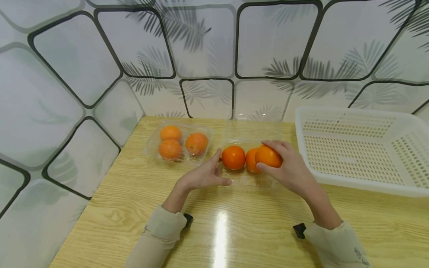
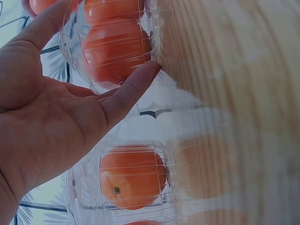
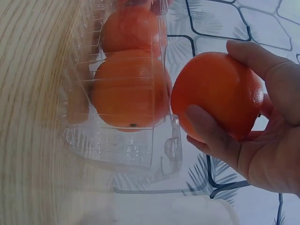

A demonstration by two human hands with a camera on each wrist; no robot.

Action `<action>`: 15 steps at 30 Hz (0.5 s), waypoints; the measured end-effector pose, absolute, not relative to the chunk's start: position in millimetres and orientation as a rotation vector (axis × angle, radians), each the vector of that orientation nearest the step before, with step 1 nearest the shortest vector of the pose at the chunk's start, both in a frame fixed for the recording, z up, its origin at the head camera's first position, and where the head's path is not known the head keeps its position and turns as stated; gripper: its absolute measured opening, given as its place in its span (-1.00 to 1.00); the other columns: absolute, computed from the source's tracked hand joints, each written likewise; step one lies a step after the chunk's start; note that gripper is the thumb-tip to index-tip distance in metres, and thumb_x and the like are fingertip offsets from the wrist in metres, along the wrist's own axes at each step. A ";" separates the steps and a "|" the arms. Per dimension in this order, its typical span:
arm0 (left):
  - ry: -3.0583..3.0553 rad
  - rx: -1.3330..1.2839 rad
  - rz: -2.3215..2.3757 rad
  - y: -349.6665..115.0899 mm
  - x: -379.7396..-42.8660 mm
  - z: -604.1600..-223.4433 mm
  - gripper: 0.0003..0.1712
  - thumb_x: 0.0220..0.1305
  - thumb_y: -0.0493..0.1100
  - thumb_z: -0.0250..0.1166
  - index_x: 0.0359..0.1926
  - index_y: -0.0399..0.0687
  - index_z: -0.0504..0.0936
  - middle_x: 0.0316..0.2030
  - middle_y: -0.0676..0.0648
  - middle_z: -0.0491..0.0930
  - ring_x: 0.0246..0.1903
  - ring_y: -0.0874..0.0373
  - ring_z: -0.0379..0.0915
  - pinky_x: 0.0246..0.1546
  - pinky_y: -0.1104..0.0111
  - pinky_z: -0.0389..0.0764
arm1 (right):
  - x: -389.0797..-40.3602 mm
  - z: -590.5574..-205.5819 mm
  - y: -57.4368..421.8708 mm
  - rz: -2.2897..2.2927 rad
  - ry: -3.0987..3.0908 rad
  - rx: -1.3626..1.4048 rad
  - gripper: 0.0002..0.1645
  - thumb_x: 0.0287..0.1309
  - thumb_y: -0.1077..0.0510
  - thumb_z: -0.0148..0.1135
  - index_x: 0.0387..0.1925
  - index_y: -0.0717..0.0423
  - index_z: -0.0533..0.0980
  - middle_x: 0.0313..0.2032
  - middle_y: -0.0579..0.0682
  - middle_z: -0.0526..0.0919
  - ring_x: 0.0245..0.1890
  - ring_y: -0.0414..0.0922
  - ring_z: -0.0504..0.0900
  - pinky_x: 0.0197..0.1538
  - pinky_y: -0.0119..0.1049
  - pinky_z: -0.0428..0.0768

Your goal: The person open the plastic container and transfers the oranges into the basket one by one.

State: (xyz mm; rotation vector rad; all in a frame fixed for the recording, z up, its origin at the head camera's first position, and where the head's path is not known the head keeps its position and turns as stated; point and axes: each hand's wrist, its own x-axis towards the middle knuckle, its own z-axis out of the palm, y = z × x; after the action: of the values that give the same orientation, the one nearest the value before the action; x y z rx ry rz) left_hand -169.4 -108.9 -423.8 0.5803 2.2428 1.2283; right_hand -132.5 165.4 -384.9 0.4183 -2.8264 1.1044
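My right hand [image 1: 295, 171] grips an orange [image 1: 269, 155] between thumb and fingers, above the right part of an open clear plastic clamshell box [image 1: 242, 182]. Inside that box sit an orange [image 1: 233, 158] on the left and another orange [image 1: 251, 160], partly covered by the held one in the head view. The right wrist view puts the held orange [image 3: 215, 96] just over the box's rim. My left hand [image 1: 205, 174] has its fingers spread at the box's left side, thumb near the front edge. In the left wrist view its fingers [image 2: 133, 86] lie along the clear wall.
A second clear box [image 1: 149, 149] with three oranges stands on the left of the wooden table [image 1: 134, 208]. On the right is a large white perforated plastic basket [image 1: 355, 182]. A patterned wall covering [image 1: 207, 41] rises behind the table.
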 end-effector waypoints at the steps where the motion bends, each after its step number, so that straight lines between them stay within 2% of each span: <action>1: 2.242 0.582 1.228 -109.0 -169.6 -423.8 0.34 0.20 -0.03 0.45 0.56 -0.16 -0.44 0.49 -0.24 0.07 -0.14 0.07 0.35 -0.05 0.29 0.45 | -132.6 -385.1 165.3 1.110 -2.810 0.413 -0.24 0.16 -0.01 0.42 0.35 0.08 0.40 0.26 0.25 0.37 0.05 0.21 0.50 -0.05 0.13 0.59; 9: 2.234 0.586 1.232 -109.4 -168.7 -421.6 0.34 0.20 -0.02 0.45 0.56 -0.15 -0.45 0.48 -0.24 0.08 -0.15 0.07 0.34 -0.09 0.29 0.45 | -134.7 -384.8 166.8 1.212 -2.600 0.406 -0.31 0.12 0.13 0.45 0.29 0.08 0.45 0.22 0.17 0.47 0.02 0.14 0.52 -0.06 0.10 0.57; 15: 2.225 0.570 1.235 -109.3 -167.9 -420.7 0.35 0.20 -0.02 0.45 0.56 -0.12 -0.46 0.49 -0.22 0.07 -0.14 0.05 0.35 -0.11 0.30 0.45 | -135.3 -381.3 172.2 1.245 -2.527 0.342 -0.32 0.16 0.15 0.40 0.31 0.09 0.41 0.22 0.21 0.42 0.00 0.16 0.48 -0.06 0.13 0.54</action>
State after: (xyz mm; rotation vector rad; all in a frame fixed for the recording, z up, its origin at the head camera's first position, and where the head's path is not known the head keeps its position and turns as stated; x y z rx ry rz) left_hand -167.9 -109.3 -420.7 0.5702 2.2250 1.2351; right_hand -135.3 172.2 -381.3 0.3415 -2.5273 1.2454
